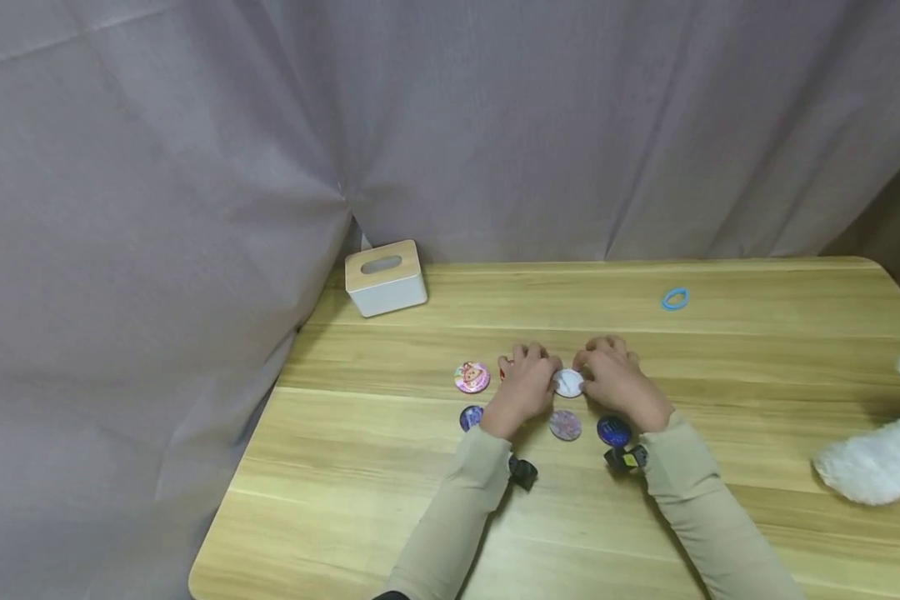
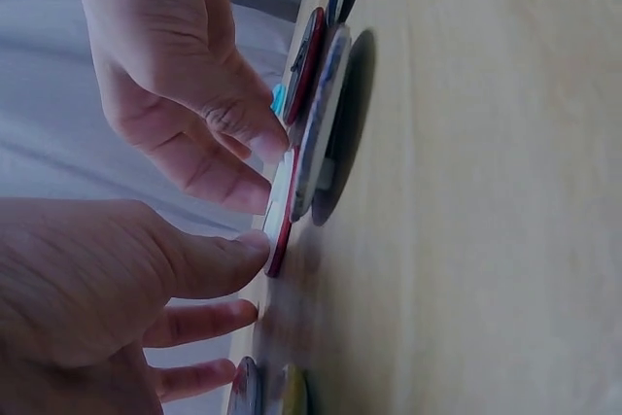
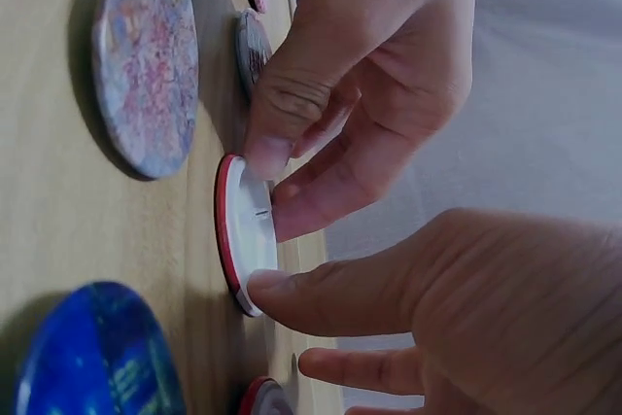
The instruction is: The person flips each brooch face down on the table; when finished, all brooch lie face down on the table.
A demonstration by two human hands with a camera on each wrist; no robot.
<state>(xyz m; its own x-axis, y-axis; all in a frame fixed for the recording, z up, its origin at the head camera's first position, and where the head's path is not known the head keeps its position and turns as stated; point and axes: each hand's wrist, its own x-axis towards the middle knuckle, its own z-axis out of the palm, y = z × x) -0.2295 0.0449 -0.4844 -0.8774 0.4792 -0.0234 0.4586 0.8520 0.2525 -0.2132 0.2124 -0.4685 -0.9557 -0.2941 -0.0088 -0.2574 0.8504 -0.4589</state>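
Observation:
In the head view, a round white badge [image 1: 568, 382] lies face down between my left hand [image 1: 528, 382] and my right hand [image 1: 619, 379]. Both hands grip its edges with thumb and fingertips. A red rim shows around its white back [image 3: 255, 230] in the right wrist view, with the left hand [image 3: 364, 85] above and the right hand [image 3: 466, 298] below. Nearest the wrists are a lilac patterned badge [image 1: 566, 425] and a dark blue badge [image 1: 614, 431]. In the left wrist view, my left thumb touches the white badge [image 2: 281, 211] at its lower end.
A pink badge [image 1: 472, 377] and a purple-blue badge [image 1: 470, 417] lie left of my left hand, which partly covers a red one [image 1: 503, 374]. A tissue box [image 1: 387, 279] stands at the back left. A blue ring [image 1: 675, 299] and white fluffy objects [image 1: 873, 462] are to the right.

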